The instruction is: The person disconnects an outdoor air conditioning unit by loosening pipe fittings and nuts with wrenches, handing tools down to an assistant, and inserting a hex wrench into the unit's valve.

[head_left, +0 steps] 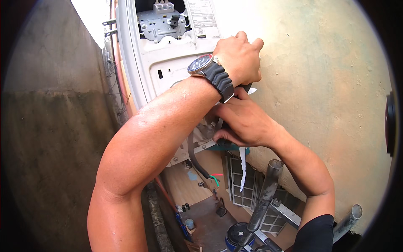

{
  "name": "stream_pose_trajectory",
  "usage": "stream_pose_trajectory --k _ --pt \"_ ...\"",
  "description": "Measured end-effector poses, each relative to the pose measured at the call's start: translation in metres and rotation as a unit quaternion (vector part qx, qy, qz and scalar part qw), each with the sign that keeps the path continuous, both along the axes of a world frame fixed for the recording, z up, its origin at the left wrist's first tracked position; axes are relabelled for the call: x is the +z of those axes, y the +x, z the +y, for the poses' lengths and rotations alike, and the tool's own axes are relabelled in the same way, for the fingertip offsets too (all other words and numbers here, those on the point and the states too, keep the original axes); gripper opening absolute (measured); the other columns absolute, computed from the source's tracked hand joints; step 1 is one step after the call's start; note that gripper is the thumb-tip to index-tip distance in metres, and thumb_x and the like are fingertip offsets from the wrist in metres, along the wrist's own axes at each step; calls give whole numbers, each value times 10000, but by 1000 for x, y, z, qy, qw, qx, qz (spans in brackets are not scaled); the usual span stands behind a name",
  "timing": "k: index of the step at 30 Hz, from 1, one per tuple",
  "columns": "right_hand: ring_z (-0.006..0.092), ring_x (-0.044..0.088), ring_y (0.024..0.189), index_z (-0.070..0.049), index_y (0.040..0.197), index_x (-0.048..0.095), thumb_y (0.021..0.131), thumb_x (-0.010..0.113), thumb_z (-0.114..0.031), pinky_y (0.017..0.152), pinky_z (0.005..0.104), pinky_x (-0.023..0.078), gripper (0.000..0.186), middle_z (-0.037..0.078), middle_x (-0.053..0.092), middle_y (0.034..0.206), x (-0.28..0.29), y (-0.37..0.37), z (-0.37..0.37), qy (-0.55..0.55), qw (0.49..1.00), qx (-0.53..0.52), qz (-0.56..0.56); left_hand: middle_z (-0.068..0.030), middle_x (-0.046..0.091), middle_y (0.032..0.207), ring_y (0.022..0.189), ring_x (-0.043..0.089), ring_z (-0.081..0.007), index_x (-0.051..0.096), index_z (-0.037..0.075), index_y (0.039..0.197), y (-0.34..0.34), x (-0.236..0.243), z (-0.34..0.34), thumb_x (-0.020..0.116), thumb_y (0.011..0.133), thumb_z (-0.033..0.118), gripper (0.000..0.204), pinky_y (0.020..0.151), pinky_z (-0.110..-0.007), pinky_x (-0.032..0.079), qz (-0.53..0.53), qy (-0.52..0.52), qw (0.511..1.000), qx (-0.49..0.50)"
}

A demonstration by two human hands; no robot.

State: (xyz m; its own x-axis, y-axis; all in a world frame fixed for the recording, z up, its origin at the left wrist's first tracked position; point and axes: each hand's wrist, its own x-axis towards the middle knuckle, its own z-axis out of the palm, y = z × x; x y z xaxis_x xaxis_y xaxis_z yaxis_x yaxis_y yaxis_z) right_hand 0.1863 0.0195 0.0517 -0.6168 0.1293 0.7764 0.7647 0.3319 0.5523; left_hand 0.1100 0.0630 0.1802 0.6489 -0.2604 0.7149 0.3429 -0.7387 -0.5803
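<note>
My left hand (239,59), with a black-strapped watch (201,64) on its wrist, is closed with curled fingers at the right edge of a white metal air-conditioner unit (147,54). What those fingers grip is hidden behind the hand. Just below it, my right hand (247,122) is closed too, thumb bent in beside dark pipework (225,124) on the unit's lower side; its hold is mostly covered. A white strip (243,168) of tape or wrap dangles under the right hand. From the casing hangs a black cable (194,157) ending in bare-looking red and green wires (215,179).
An exposed terminal block (163,8) sits in the unit's upper opening. Rough walls rise at left (50,126) and right (327,105). Below are metal scaffold tubes (268,185), window grilles (242,180) and a dark-lidded blue bucket (239,236).
</note>
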Motion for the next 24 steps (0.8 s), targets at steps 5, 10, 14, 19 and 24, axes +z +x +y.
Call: stream_pose_trajectory --k 5,10,14,19,24 --pt "238 645 924 -140 1049 645 899 691 -183 928 430 410 163 17 643 882 4 4 -5 -34 999 -28 -23 -232 663 1091 902 724 -397 634 96 1242 -2 -1 0 713 804 316 497 787 -465 597 3 5 1000 -7" --pt "242 644 926 -135 1061 641 898 677 -158 931 436 409 169 20 635 875 4 1 -7 -29 996 -68 -50 -229 664 1086 905 726 -395 635 97 1242 -1 1 0 716 805 320 497 783 -463 599 2 0 1000 0" --pt "242 637 914 -133 1053 645 908 663 -151 929 432 408 147 27 630 867 2 0 -5 -39 999 -23 9 -229 664 1087 910 727 -395 636 97 1237 2 -1 2 718 806 326 495 784 -466 597 -7 4 1000 -1" --pt "256 642 938 -121 1089 636 902 680 -154 930 435 410 195 39 644 898 5 2 -10 -40 995 -67 -54 -228 664 1089 921 725 -396 639 101 1237 1 -1 -1 719 806 323 491 803 -469 594 -7 0 1000 0" --pt "249 637 939 -132 1074 651 904 697 -185 943 434 407 184 47 646 910 4 2 -10 -71 997 -13 8 -229 663 1092 922 723 -403 638 102 1240 0 0 0 718 806 323 494 814 -471 594 12 -8 1000 0"
